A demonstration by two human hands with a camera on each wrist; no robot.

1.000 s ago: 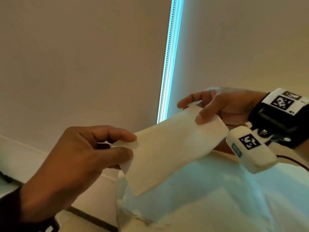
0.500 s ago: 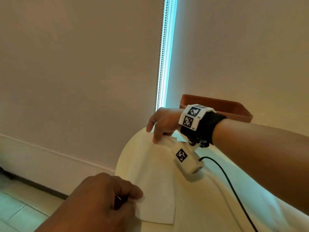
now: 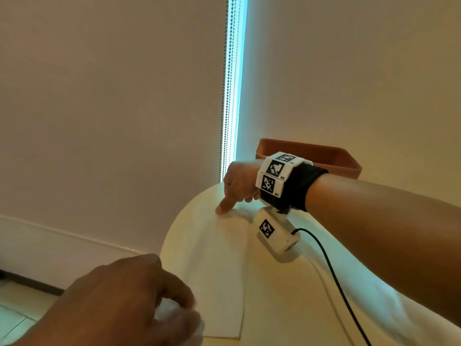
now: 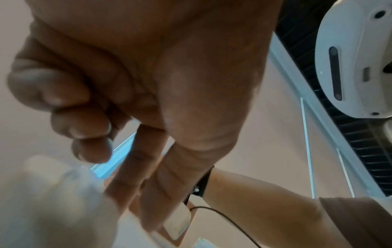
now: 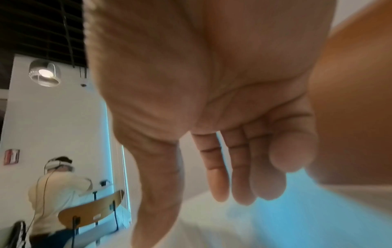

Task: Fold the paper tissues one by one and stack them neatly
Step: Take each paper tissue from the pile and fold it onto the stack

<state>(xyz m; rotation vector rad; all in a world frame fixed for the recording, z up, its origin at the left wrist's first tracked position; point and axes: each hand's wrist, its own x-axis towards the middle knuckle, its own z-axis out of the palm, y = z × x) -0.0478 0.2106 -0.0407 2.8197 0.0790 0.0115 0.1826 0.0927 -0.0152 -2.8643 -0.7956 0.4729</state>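
The left hand (image 3: 129,303) has its grip closed on the near corner of the tissue (image 3: 219,265): thumb and fingers (image 4: 89,120) curl in and pinch the white paper, which shows blurred at the fingertips in the left wrist view. From that grip the tissue runs away across the round white counter (image 3: 287,308), lying flat, its right edge a straight line.

At the tissue's far end the right hand (image 3: 239,183) presses one straight finger down on the paper's far corner. In the right wrist view the other fingers (image 5: 244,167) hang loosely and hold nothing, so this grip is open and only touches.

Beyond the far hand's wrist sits a brown tray (image 3: 324,156), at the counter's far side against the blind; what it holds cannot be seen. A black cable (image 3: 331,270) trails from the wrist camera (image 3: 277,233) over the counter to the right of the tissue. Left of the counter, past the near grip, lies the floor (image 3: 15,308) under a pale wall, and a bright strip of window (image 3: 234,83) stands between two blinds.
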